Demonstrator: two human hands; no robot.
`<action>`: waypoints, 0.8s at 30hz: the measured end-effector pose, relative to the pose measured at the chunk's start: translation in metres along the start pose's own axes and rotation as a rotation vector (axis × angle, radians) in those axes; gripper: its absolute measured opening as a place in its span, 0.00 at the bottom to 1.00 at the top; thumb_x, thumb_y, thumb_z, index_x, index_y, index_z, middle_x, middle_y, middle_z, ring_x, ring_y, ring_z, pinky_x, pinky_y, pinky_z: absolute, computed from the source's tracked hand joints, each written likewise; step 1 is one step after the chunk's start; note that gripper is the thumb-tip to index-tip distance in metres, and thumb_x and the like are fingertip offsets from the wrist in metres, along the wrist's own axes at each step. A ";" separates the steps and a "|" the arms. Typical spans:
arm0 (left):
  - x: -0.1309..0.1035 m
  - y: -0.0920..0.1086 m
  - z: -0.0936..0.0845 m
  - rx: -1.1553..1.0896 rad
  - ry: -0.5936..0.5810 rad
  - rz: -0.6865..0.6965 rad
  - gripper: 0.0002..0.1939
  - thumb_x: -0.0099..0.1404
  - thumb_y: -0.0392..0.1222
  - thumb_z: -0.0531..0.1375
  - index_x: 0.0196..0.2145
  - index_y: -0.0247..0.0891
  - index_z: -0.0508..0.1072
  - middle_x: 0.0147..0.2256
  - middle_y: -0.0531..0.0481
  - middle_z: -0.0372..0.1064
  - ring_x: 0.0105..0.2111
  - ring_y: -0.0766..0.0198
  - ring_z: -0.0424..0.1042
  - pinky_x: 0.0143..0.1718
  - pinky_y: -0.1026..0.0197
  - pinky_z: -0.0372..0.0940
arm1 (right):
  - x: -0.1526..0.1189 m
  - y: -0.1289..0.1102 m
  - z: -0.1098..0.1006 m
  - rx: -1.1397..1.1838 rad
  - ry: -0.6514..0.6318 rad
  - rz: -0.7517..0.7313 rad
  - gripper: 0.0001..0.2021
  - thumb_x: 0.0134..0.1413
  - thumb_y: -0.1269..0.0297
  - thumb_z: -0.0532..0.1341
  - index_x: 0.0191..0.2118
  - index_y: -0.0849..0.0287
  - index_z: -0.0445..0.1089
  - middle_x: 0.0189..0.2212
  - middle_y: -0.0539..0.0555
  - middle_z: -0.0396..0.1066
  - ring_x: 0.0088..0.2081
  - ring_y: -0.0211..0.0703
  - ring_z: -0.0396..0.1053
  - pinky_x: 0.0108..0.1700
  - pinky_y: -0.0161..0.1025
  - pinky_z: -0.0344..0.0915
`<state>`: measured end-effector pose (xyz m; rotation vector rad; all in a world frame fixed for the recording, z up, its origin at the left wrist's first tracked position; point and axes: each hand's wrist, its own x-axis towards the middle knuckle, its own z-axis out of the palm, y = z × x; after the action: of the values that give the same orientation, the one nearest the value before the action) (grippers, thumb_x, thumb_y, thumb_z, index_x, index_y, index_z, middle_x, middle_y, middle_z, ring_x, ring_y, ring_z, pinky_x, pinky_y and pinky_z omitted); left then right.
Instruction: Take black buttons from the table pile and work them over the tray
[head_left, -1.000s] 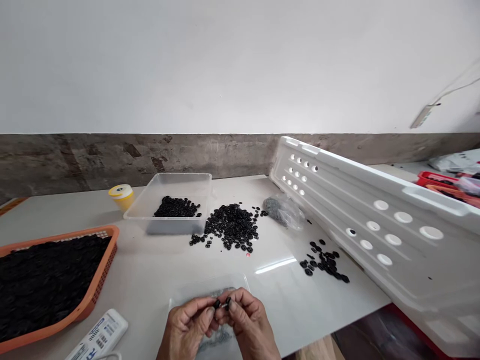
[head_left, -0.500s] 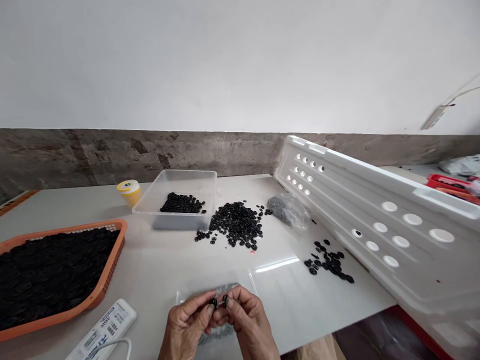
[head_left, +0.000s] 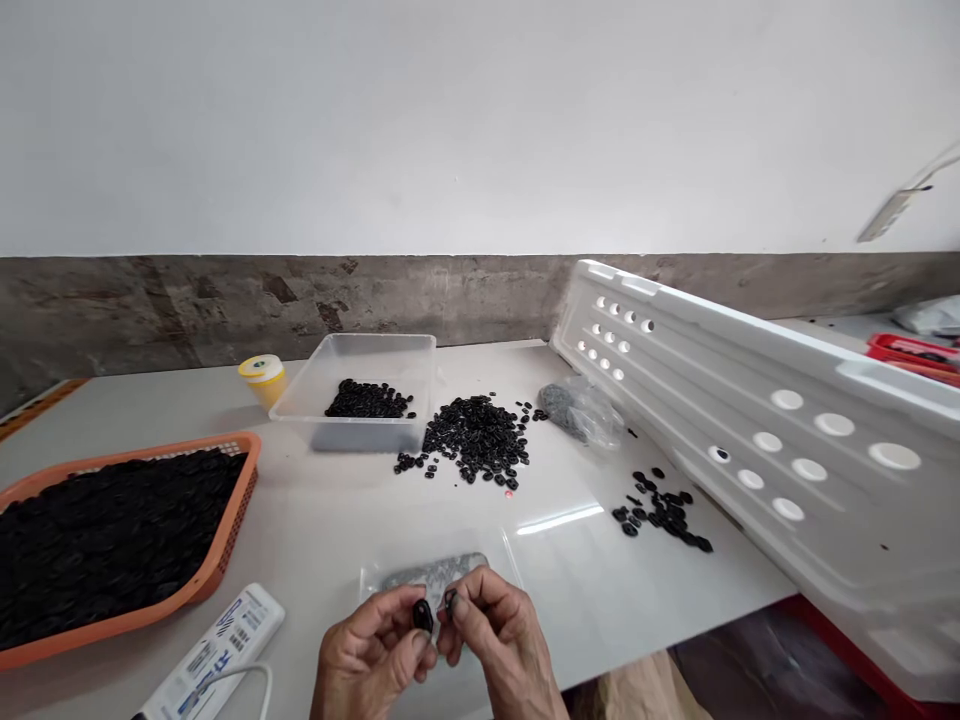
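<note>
The left hand (head_left: 375, 650) pinches a black oval piece (head_left: 422, 615) between thumb and fingertips, standing it on edge, apparently so that most of its face stays clear of the fingers; the right hand (head_left: 502, 635) grips a smaller black part (head_left: 451, 600) the same way, its details too small and covered to make out. The two pieces face each other just apart, low at the near edge of the table (head_left: 322, 520), a position that probably suits close two-handed finger work. Beneath the fingers lies a clear plastic holder (head_left: 373, 580), bag or tray I cannot tell, with small grey parts (head_left: 439, 573) in it, likely set there for the shortest reach. Beyond it, a loose heap of black pieces (head_left: 480, 440) spreads beside a translucent bin (head_left: 375, 358) holding more of them, perhaps spilled out flat to make picking easy. A clear bag (head_left: 596, 420) of grey parts rests right of the heap, and a smaller scatter of black pieces (head_left: 664, 515) lies nearer, in front of a tilted white panel (head_left: 712, 370) that seems to bound that side. On the left, an orange basket (head_left: 241, 500) bears a mass of dark pieces (head_left: 112, 540), with a white power strip (head_left: 217, 655) near it
</note>
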<state>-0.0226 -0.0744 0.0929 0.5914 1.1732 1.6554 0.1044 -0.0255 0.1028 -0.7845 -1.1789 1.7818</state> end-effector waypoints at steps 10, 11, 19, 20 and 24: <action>0.003 -0.001 -0.015 0.011 -0.079 0.009 0.13 0.46 0.44 0.73 0.32 0.45 0.83 0.19 0.51 0.76 0.16 0.69 0.70 0.19 0.71 0.66 | 0.003 0.002 0.012 0.045 0.000 0.026 0.18 0.51 0.52 0.64 0.25 0.64 0.65 0.16 0.52 0.70 0.20 0.38 0.68 0.26 0.33 0.63; 0.003 -0.001 -0.014 0.003 -0.071 0.009 0.13 0.45 0.44 0.73 0.32 0.45 0.83 0.19 0.51 0.76 0.16 0.69 0.69 0.19 0.70 0.66 | 0.003 0.002 0.012 0.041 0.006 0.027 0.18 0.51 0.52 0.64 0.25 0.64 0.65 0.16 0.52 0.70 0.19 0.38 0.68 0.26 0.33 0.63; -0.004 0.008 0.003 0.002 0.097 0.022 0.15 0.40 0.48 0.74 0.28 0.43 0.83 0.17 0.53 0.73 0.15 0.70 0.66 0.18 0.71 0.64 | 0.006 -0.001 0.014 -0.007 0.028 0.030 0.18 0.51 0.52 0.64 0.24 0.63 0.65 0.15 0.51 0.70 0.20 0.38 0.69 0.27 0.34 0.65; -0.004 0.008 0.003 0.010 0.103 0.026 0.15 0.40 0.48 0.74 0.28 0.43 0.83 0.17 0.54 0.73 0.15 0.70 0.66 0.18 0.71 0.64 | 0.006 -0.001 0.014 -0.006 0.028 0.032 0.18 0.51 0.52 0.64 0.24 0.63 0.65 0.15 0.51 0.70 0.19 0.38 0.69 0.27 0.34 0.65; -0.004 0.004 0.000 0.027 0.111 0.036 0.15 0.40 0.48 0.74 0.29 0.43 0.83 0.18 0.53 0.73 0.15 0.71 0.66 0.18 0.72 0.64 | 0.005 0.001 0.013 -0.023 0.015 0.033 0.17 0.52 0.53 0.63 0.24 0.63 0.65 0.16 0.51 0.69 0.20 0.39 0.69 0.27 0.35 0.65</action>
<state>-0.0229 -0.0778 0.0975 0.5467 1.2731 1.7232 0.0912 -0.0265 0.1066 -0.8340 -1.1840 1.7892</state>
